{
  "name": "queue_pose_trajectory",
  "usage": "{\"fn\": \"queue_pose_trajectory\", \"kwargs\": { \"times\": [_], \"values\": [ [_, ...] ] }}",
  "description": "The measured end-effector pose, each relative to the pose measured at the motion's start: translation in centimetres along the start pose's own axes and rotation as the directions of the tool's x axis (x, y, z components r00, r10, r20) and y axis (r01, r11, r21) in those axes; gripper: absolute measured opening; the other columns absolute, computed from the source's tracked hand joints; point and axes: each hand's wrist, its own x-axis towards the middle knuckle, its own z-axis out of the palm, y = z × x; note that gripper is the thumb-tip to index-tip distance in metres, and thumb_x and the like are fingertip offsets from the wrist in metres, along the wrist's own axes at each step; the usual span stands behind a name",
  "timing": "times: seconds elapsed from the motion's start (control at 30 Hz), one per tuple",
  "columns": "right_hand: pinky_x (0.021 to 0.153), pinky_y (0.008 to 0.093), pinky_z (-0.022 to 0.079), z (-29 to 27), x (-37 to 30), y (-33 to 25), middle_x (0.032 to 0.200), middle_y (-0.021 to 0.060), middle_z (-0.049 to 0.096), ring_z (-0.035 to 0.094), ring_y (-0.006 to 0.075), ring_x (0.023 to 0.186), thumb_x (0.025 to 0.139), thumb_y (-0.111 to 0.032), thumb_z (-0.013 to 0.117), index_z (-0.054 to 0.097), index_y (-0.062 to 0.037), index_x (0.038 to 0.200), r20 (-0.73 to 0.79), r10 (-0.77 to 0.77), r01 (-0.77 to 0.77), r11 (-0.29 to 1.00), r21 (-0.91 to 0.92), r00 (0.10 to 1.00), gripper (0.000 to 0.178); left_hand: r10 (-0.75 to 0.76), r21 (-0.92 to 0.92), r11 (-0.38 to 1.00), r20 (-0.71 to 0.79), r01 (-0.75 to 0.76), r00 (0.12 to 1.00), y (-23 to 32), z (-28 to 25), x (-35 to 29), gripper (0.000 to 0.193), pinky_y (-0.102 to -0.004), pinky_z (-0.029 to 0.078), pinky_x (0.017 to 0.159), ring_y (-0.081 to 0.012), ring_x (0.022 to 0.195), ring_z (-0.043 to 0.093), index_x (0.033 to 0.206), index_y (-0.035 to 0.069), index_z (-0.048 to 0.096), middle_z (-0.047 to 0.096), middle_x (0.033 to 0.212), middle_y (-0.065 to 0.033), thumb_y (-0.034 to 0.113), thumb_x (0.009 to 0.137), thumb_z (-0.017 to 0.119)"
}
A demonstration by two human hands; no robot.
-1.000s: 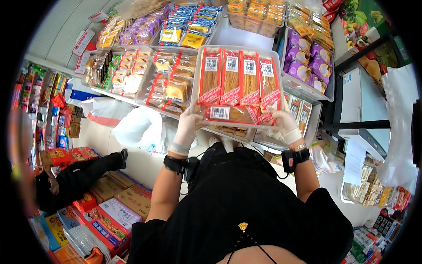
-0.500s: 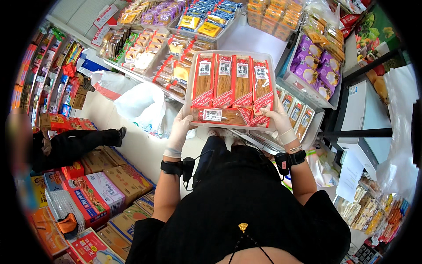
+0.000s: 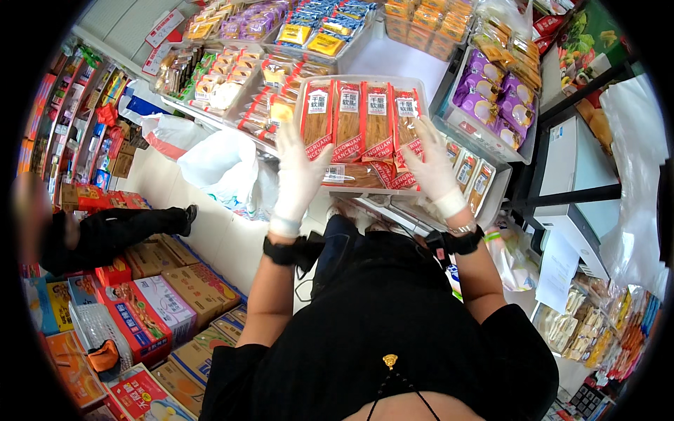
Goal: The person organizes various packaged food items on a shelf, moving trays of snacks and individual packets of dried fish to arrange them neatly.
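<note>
A clear plastic bin [image 3: 361, 190] rests at the near edge of the display, among other bins. Inside stand several red-and-clear packets of brown snack strips [image 3: 349, 123], with another packet [image 3: 351, 173] lying crosswise along the near side. My left hand [image 3: 300, 172], in a white glove, is at the bin's near left corner with its fingers stretched out. At the near right corner my gloved right hand [image 3: 432, 166] is open too, its fingers over the edge of the bin. Whether the fingertips touch the bin or the packets I cannot tell.
A bin of purple packets [image 3: 495, 98] and one of narrow snack packs [image 3: 472, 175] flank it on the right. More snack bins [image 3: 232, 77] are at left. White plastic bags [image 3: 225, 172], stacked cartons [image 3: 154, 309] and another person's leg [image 3: 140, 224] are left of me.
The bin of packets has moved forward from my hands onto the display. Both hands have let go of its sides, and their fingers are now spread.
</note>
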Motion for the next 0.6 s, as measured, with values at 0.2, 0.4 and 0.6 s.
{"fn": "queue_pose_trajectory", "kwargs": {
  "times": [0.2,0.4,0.6],
  "values": [
    [0.107,0.055,0.016,4.7,0.5,-0.9,0.143,0.0171,0.032,0.027,0.0398,0.131,0.084,-0.05,0.052,0.041,-0.0112,0.135,0.181,0.033,0.068,0.847,-0.527,0.983,0.065,-0.103,0.369,0.929,0.228,0.012,0.968,0.5,4.8,0.6,0.065,-0.0481,0.027,0.105,-0.0477,0.129,0.024,0.133,0.014,0.043,0.03,0.139,-0.028,0.042,0.078,0.065],
    [0.107,0.0579,0.011,4.6,0.6,-1.1,0.146,0.0172,0.024,0.018,0.0437,0.134,0.081,-0.057,0.052,0.036,-0.0197,0.14,0.306,0.102,0.084,0.836,-0.542,0.947,0.071,-0.108,0.379,0.924,0.11,0.059,0.988,-0.7,5.6,-0.1,0.066,-0.0524,0.029,0.101,-0.047,0.126,0.032,0.13,0.02,0.049,0.033,0.138,-0.0253,0.051,0.074,0.065],
    [0.108,0.0569,0.01,5.0,0.4,-0.1,0.147,0.018,0.022,0.015,0.0449,0.135,0.081,-0.056,0.053,0.032,-0.0245,0.141,0.309,0.073,0.118,0.823,-0.556,0.948,0.071,-0.115,0.387,0.921,0.196,0.031,0.974,1.4,3.9,0.2,0.069,-0.0514,0.032,0.098,-0.0458,0.125,0.033,0.125,0.017,0.055,0.035,0.138,-0.0246,0.055,0.069,0.068]
  ]
}}
